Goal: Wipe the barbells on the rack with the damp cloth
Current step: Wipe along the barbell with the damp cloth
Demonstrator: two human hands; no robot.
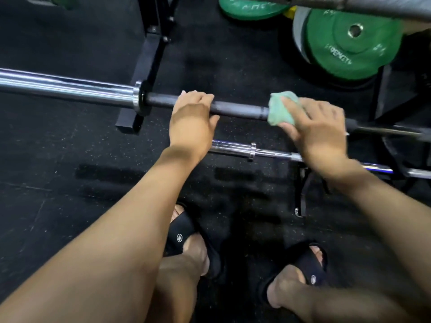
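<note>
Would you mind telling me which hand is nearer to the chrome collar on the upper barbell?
Left. The left hand rests on the dark shaft just right of the chrome collar; the right hand presses the green cloth onto the shaft farther along.

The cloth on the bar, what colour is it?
Pale green cloth, seen in the head view.

Green plates (pixel 352 44) at one o'clock, leaning near a black stand; another green plate (pixel 251 7) at twelve. Black speckled floor (pixel 58 159) throughout. Black sandals (pixel 184 238) at six, well apart from plates.
</note>
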